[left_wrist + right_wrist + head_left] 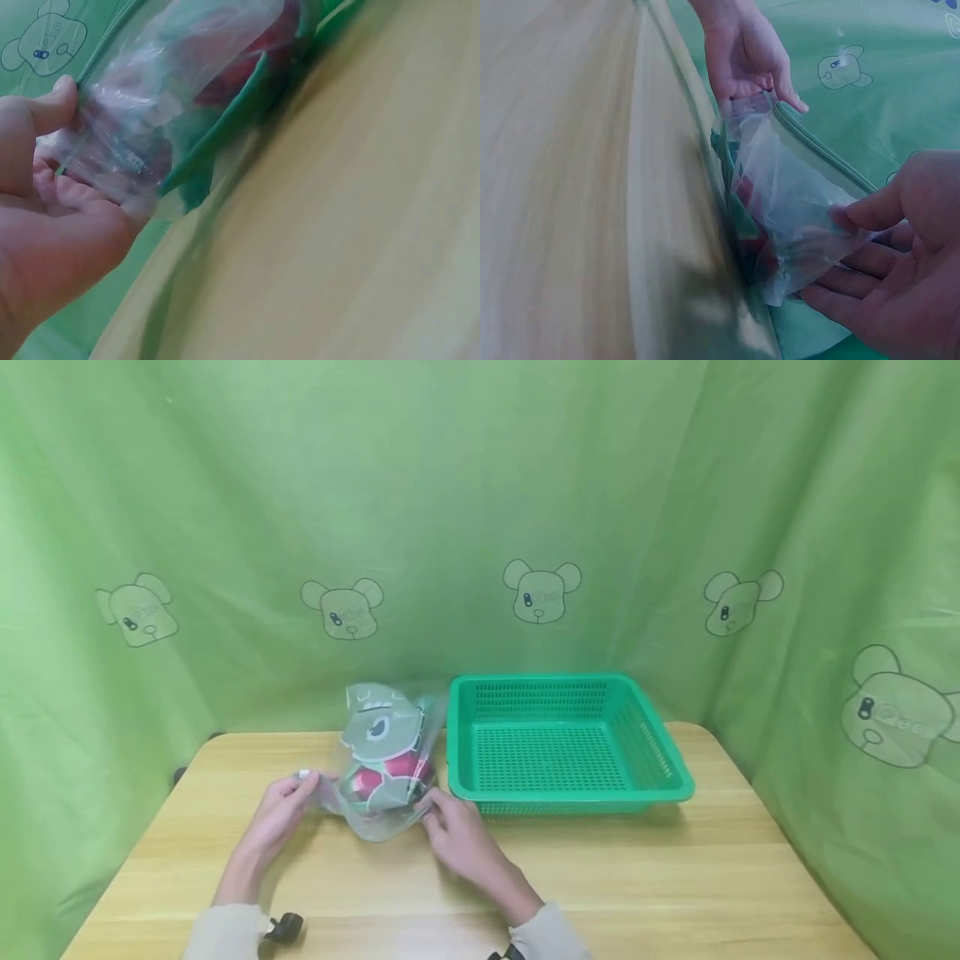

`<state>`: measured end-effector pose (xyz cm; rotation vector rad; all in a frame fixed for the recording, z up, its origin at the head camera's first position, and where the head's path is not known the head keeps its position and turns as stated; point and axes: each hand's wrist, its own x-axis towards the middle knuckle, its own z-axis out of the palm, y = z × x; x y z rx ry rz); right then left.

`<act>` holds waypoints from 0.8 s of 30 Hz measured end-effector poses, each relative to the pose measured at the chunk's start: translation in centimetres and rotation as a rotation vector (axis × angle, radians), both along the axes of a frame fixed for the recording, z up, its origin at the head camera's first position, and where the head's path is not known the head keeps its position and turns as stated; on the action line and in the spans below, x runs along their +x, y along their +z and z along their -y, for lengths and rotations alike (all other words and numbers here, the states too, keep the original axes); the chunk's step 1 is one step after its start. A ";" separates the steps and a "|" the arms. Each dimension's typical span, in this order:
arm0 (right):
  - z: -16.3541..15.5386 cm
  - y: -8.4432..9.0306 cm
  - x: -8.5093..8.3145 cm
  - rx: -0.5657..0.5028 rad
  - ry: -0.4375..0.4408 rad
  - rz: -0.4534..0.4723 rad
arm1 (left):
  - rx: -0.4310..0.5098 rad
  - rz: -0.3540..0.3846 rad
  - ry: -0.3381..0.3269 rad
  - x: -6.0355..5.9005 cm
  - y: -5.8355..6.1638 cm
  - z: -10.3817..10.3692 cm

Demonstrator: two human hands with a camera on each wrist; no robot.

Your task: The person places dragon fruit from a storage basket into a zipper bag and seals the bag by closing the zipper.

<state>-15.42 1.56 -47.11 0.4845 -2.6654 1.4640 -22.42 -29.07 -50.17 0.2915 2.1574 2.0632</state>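
Two hands held a clear, crinkly plastic bag (pixel 378 777) on a pale wood-grain table (pixel 675 877), just beside the green basket (pixel 660 752) on its open-table side. The bag's film was thin & glossy w/ a ridged zip strip along the mouth, visible in the right wrist view. Inside sat flat green pieces (pixel 378 727), one w/ a cartoon eye & jagged mouth, over red & white parts; exact make of the contents couldn't be told. The left hand (pixel 281 814) pinched one corner of the bag's mouth btwn thumb & fingers; the right hand (pixel 457 831) pinched the corner nearer the basket the same way. The basket was rectangular moulded plastic, perforated floor & slotted walls, rim flared outward. Behind the basket hung a wrinkled green curtain (pixel 480 485) printed w/ outline bear heads, wrapping both sides of the table. Light sleeves covered both wrists.
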 end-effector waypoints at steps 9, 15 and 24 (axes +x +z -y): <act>-1.1 -0.9 -0.3 0.047 0.055 -0.002 | -0.064 0.059 -0.112 0.8 -0.2 2.0; -1.7 -0.7 -0.4 0.124 0.116 0.001 | -0.193 0.011 -0.224 1.4 0.6 3.7; -2.6 -0.3 -0.5 0.196 0.179 0.035 | -0.315 -0.102 -0.345 1.7 1.4 4.5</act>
